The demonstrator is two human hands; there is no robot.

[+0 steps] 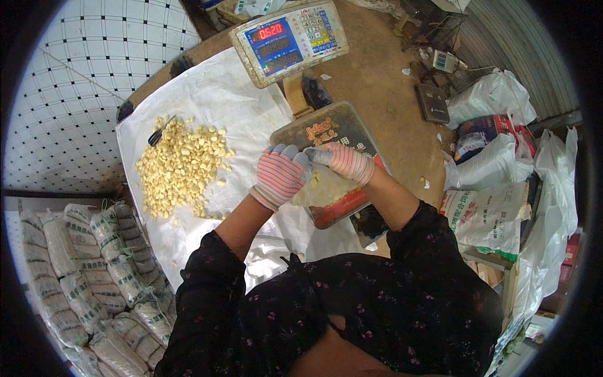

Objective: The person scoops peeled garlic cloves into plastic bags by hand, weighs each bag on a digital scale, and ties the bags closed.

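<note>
My left hand (281, 175), in a striped knit glove, pinches the gathered top of a clear plastic bag (325, 189). My right hand (347, 162), gloved alike, grips the bag's neck from the other side. Pale pieces show through the plastic. Both hands are over the platform (351, 127) of an electronic scale; whether the bag rests on it I cannot tell. To the left, a heap of pale yellow peeled kernels or cloves (181, 165) lies on a white sheet (245, 110). A small dark-handled tool (155, 136) sticks into the heap's far edge.
Beyond the platform stands the scale's lit display head (289, 42). A dark flat box (432, 103) lies on the brown tabletop (391, 89). White plastic bags (492, 101) and a printed sack (490, 217) crowd the right side. Packed clear bags (94, 268) are stacked at lower left.
</note>
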